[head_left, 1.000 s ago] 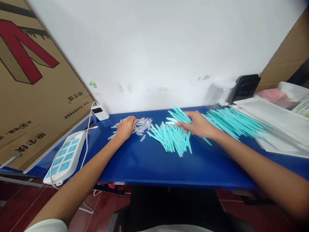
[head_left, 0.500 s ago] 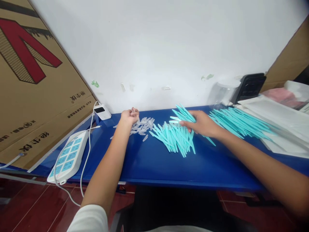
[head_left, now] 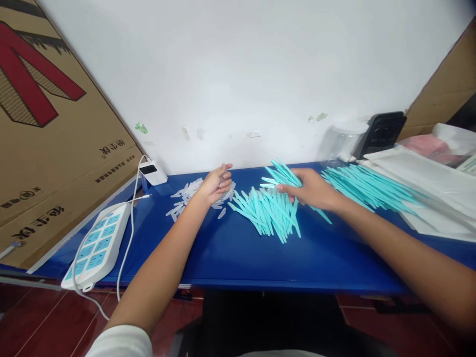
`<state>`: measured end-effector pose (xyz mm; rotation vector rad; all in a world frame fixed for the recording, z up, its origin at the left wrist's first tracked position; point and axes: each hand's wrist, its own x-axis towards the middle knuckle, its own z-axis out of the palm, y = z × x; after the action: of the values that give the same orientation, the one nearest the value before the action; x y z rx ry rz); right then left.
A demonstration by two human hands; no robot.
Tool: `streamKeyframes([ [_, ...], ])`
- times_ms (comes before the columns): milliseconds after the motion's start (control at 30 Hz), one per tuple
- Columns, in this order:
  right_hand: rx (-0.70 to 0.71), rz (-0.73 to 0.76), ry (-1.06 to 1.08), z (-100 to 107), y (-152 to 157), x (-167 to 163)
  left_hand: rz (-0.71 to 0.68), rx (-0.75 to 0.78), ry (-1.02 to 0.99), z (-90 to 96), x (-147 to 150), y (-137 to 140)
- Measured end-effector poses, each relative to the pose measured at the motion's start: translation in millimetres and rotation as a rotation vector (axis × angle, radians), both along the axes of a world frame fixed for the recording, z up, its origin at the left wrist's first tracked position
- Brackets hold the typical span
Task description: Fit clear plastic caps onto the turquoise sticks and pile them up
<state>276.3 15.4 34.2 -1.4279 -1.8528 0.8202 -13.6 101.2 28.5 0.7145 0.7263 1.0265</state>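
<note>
Fingers of the right hand (head_left: 313, 188) clasp turquoise sticks (head_left: 284, 175); left hand (head_left: 214, 186) half-curled over translucent pieces (head_left: 185, 192), its grip unclear

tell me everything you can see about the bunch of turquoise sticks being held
The bunch is several slim turquoise sticks with tapered ends, plastic by their look, some with a bright glare. The right-hand grip holds it, thumb on the near side. The ends fan out unevenly past the thumb, pointing away from the person and leftward, toward the wall. It overlaps the loose turquoise pile in view; whether they touch, and the exact count, cannot be told.
</note>
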Motion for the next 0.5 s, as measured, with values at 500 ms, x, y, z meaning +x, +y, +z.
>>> streamKeyframes([
  [500, 0.001, -0.027, -0.006, 4, -1, -1, -0.237, 0.486, 0.468, -19.9, 26, -14],
])
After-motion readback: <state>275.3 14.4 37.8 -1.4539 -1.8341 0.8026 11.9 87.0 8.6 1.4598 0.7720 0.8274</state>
